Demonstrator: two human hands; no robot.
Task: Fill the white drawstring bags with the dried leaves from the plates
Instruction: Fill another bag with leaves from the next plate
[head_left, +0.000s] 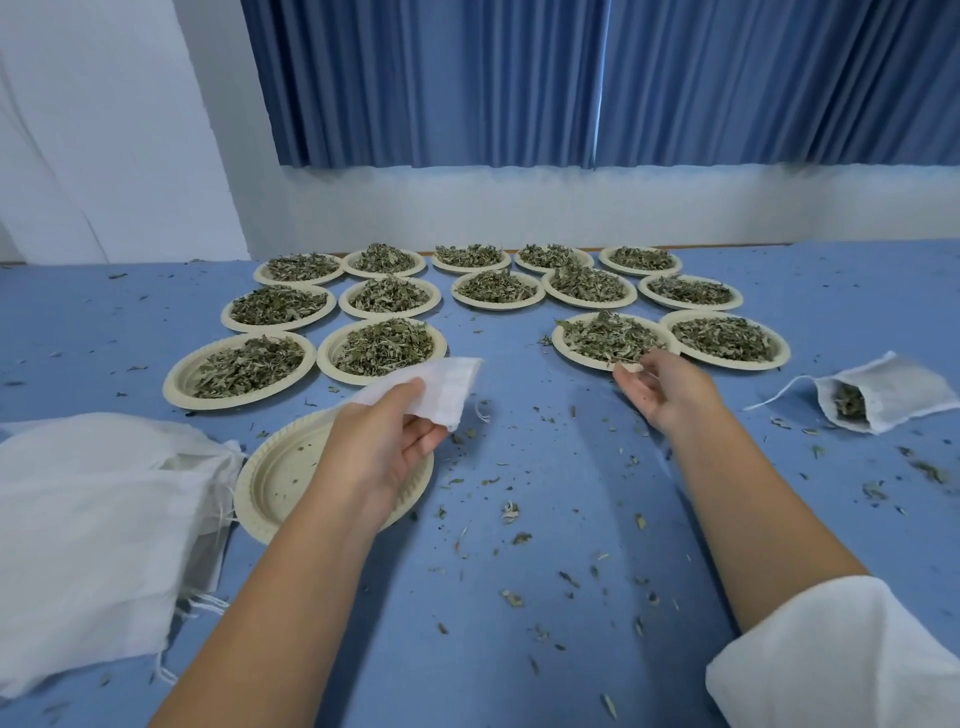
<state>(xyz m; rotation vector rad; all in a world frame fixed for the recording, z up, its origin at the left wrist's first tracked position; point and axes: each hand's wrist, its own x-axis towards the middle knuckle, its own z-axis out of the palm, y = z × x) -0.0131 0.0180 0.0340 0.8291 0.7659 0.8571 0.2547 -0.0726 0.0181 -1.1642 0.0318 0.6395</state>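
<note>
My left hand (388, 441) pinches a flat white drawstring bag (441, 387) above an empty beige plate (270, 480). My right hand (662, 387) reaches the near rim of a plate of dried leaves (576, 349), its fingers curled at the rim; whether they hold it I cannot tell. Several more plates heaped with dried leaves (384, 345) stand in rows behind. A white bag with leaves inside (883, 392) lies on its side at the right, mouth toward me.
A pile of empty white bags (88, 530) lies at the left edge of the blue table (519, 597). Loose leaf bits are scattered over the cloth. Blue curtains (571, 78) and a white wall stand behind the plates.
</note>
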